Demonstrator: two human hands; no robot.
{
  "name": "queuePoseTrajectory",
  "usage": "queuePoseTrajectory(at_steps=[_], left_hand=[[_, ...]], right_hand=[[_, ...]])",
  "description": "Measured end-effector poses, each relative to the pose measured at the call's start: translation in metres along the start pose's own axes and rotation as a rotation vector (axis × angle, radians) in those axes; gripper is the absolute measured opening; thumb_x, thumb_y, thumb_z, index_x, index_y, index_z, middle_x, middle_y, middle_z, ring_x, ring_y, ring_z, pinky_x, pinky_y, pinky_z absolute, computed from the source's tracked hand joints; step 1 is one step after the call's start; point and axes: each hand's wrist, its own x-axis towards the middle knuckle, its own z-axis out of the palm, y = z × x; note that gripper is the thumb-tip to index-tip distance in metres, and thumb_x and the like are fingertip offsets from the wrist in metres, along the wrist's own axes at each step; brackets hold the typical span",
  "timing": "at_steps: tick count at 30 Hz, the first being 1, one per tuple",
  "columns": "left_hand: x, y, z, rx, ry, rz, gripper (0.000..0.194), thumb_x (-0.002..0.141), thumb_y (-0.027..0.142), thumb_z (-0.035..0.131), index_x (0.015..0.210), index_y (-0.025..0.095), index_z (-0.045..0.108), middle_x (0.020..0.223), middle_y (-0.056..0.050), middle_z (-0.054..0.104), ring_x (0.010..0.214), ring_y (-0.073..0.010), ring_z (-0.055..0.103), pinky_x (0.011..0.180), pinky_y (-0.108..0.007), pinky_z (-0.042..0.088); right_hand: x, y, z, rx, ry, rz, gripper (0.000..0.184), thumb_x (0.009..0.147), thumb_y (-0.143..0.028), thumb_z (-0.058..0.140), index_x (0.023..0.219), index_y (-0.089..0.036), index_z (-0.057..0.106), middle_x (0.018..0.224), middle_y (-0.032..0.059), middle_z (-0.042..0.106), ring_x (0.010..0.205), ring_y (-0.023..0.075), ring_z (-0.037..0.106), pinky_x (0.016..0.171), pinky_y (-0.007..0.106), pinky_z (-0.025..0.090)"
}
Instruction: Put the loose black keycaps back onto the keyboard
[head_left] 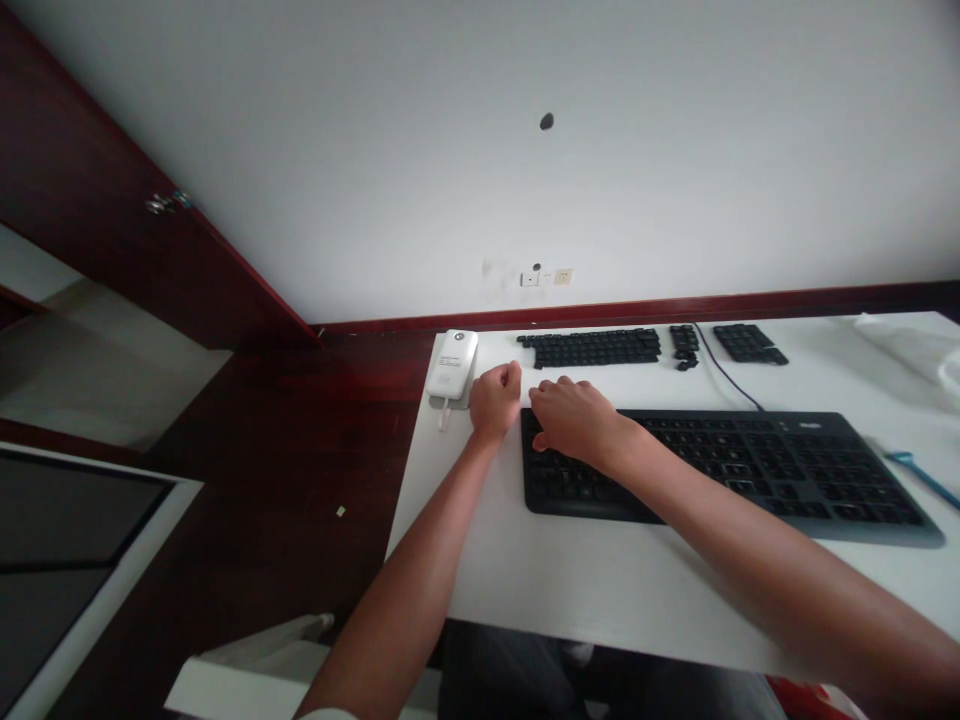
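My left hand [496, 402] is curled closed just off the left end of a black keyboard [720, 465]; whatever it may hold is hidden. Over the keyboard's upper left corner, my right hand [576, 415] has bent fingers, with the thumb lower down above the keys. Its fingertips are partly out of sight, so I cannot see what lies between them. Behind the keyboard, loose black keycaps lie in a large block [596, 348], a narrow group [684, 340] and a right-hand block [746, 343].
A white power bank-like device [454, 365] with a short cable lies at the white table's [495, 560] left edge. A blue-handled tool [926, 478] is right of the keyboard. Clear plastic [911, 350] sits back right. The keyboard cable [724, 370] runs toward the wall.
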Motion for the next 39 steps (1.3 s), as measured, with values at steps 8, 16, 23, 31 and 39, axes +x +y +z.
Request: queuePoseTrajectory(at_steps=[8,16,23,31,39], left_hand=[[-0.001,0.001,-0.001,0.018,0.003,-0.013,0.054,0.105,0.049,0.041,0.062,0.02,0.055,0.062,-0.001,0.059,0.061,-0.015,0.041,0.061,-0.031,0.024],[0.002,-0.001,0.002,0.045,0.014,0.007,0.054,0.106,0.047,0.04,0.062,0.02,0.056,0.063,-0.003,0.063,0.059,-0.0154,0.043,0.062,-0.032,0.022],[0.004,-0.002,0.003,0.042,0.027,0.03,0.052,0.106,0.044,0.042,0.061,0.02,0.053,0.064,-0.003,0.063,0.06,-0.0148,0.044,0.063,-0.032,0.023],[0.003,0.0,0.002,0.057,0.021,0.023,0.052,0.106,0.045,0.041,0.063,0.02,0.054,0.065,-0.003,0.063,0.061,-0.0149,0.045,0.063,-0.031,0.024],[0.002,-0.001,0.001,0.041,0.029,0.042,0.051,0.106,0.044,0.042,0.062,0.02,0.052,0.064,-0.002,0.063,0.061,-0.015,0.045,0.063,-0.031,0.024]], right_hand=[[-0.005,-0.006,0.002,0.009,-0.01,-0.019,0.057,0.082,-0.034,0.089,0.128,-0.006,0.069,0.125,0.0218,0.07,0.12,0.0388,0.063,0.092,0.049,0.056],[-0.015,-0.014,-0.001,0.003,-0.057,-0.024,0.064,0.08,-0.032,0.09,0.132,-0.005,0.065,0.127,0.0236,0.069,0.123,0.039,0.061,0.097,0.052,0.053],[-0.021,-0.023,0.006,-0.021,-0.012,-0.078,0.079,0.072,-0.035,0.095,0.138,-0.006,0.063,0.133,0.0266,0.064,0.125,0.043,0.057,0.102,0.064,0.05],[-0.02,-0.018,0.011,-0.042,-0.076,-0.044,0.108,0.064,-0.028,0.098,0.157,-0.01,0.047,0.16,0.0307,0.042,0.147,0.0516,0.037,0.11,0.078,0.039],[-0.019,-0.006,0.012,-0.024,-0.138,-0.045,0.123,0.057,-0.021,0.1,0.163,-0.016,0.038,0.162,0.0285,0.041,0.152,0.0548,0.029,0.11,0.085,0.031]])
